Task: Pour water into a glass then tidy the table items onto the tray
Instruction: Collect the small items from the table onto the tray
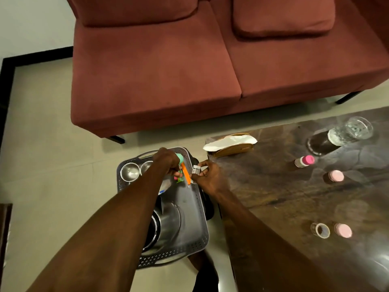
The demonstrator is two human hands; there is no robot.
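A person is reaching both bare arms down over a grey perforated tray (202, 209) sitting on a pale floor beside a dark wooden table (284, 207). The left hand (167, 160) is curling its fingers around a bunch of small colourful items (181, 169): a mint-green piece is poking out above the knuckles, an orange stick is slanting down just right of the fingertips, and green and pink bits are showing just below them. The right hand (207, 175) is hovering just right of that orange stick, at the tray's right rim, pinching a small white box (196, 170) between thumb and forefinger, with the other fingers bending loosely. Just left of the left hand's fingers, two small steel bowls (129, 171) are sitting in the tray's far corner, and below the left forearm larger steel dishes (166, 224) are lying in the tray. Well to the right of the right hand's fingers, on the table, a glass (351, 130) holding water is standing at the far end, with a pink-capped bottle (304, 161), two pink lids (336, 175), a roll of tape (320, 230) and a wooden napkin holder (230, 144) with white napkins spread about. Beyond both hands a red sofa (168, 70) is filling the background.
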